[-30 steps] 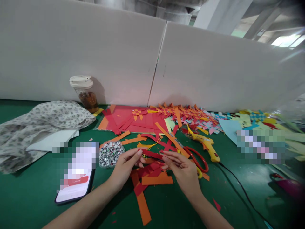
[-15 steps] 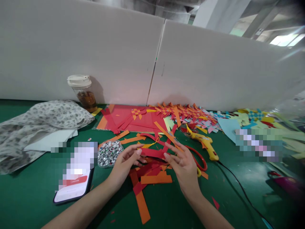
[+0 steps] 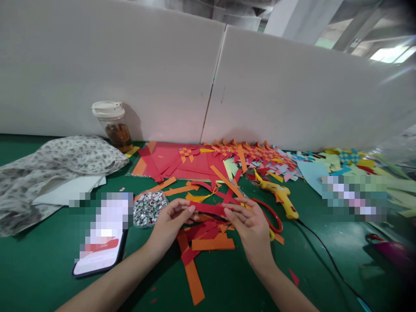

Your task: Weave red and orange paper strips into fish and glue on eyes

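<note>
A short red paper strip is stretched between my two hands, above a heap of paper pieces. My left hand pinches its left end between thumb and fingers. At the other end, my right hand grips it the same way. Beneath lie more red strips and an orange strip, with another orange strip pointing toward me. A yellow tassel rests just beyond the held strip. Red-handled scissors are partly hidden behind my right hand.
A yellow glue gun with a black cord lies right. Left are a bag of googly eyes, a phone, a patterned cloth and a lidded cup. Woven paper fish line the white partition.
The red strip has lifted slightly and straightened between my hands. My fingers have shifted a little, and both hands still hold it. Nothing else on the table has visibly moved.
</note>
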`<action>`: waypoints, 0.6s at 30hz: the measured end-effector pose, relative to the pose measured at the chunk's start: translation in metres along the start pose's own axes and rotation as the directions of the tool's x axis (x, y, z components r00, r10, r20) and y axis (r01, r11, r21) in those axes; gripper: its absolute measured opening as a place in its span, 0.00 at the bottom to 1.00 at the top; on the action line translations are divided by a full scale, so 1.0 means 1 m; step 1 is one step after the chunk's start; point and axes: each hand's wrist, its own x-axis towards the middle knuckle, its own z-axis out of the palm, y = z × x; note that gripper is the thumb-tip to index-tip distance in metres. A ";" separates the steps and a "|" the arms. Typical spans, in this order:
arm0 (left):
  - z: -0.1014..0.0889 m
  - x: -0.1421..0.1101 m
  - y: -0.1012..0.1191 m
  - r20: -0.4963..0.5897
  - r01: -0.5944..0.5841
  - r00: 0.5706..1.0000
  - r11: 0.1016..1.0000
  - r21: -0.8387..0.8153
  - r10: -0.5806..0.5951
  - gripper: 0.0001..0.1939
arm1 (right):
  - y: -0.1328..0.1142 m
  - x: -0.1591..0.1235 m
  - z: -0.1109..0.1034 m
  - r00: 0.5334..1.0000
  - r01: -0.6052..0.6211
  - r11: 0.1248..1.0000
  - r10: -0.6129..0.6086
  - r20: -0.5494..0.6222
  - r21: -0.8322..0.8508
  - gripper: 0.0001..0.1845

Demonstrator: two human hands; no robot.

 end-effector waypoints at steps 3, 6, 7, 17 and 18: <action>0.000 0.001 -0.001 0.001 0.001 1.000 1.000 -0.013 -0.001 0.09 | -0.001 0.000 0.000 1.000 -0.007 1.000 0.007 -0.001 -0.005 0.22; -0.001 0.001 -0.001 -0.002 0.003 1.000 1.000 -0.025 -0.003 0.10 | -0.001 0.000 0.000 1.000 -0.004 1.000 0.004 -0.004 -0.004 0.22; -0.001 0.001 -0.001 -0.003 0.003 1.000 1.000 -0.024 -0.003 0.10 | -0.001 0.000 0.000 1.000 -0.001 1.000 0.001 -0.005 0.002 0.22; 0.000 0.001 -0.001 -0.011 -0.004 1.000 1.000 -0.017 0.004 0.10 | 0.003 0.001 0.000 0.998 -0.047 0.991 0.052 0.037 -0.128 0.23; 0.000 0.001 -0.001 -0.014 -0.008 1.000 1.000 -0.016 0.008 0.10 | 0.003 0.001 -0.001 0.998 -0.050 0.991 0.055 0.035 -0.125 0.22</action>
